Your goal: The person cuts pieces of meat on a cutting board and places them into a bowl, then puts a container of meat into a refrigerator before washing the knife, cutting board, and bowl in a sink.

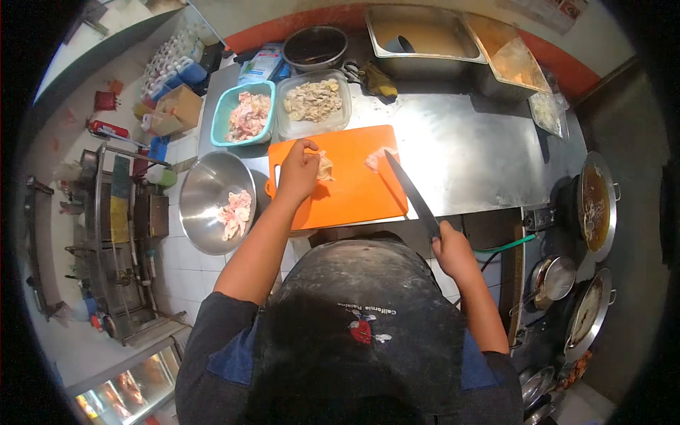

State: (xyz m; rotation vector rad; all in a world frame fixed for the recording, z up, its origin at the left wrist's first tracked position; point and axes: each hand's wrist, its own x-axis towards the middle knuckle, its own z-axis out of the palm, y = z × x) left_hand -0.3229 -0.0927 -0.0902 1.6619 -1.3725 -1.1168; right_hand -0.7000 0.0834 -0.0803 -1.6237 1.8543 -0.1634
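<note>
My right hand (455,249) grips the handle of a long kitchen knife (413,193), its blade slanting up and left over the right side of an orange cutting board (358,195). The blade's tip touches or overlaps a small pink piece of raw meat (374,160). At the board's left side, my left hand (299,170) is closed with curled fingers. A pale yellowish piece of raw meat (324,168) shows against its fingers and appears held; the exact grip is partly hidden.
Left of the board, a steel bowl (198,205) holds pink meat pieces. Behind stand a turquoise tub (221,117) and a clear container (343,127) of cut meat. Deep steel trays (425,71) line the back of the metal table (489,156). Pans of oil (597,205) stand at right.
</note>
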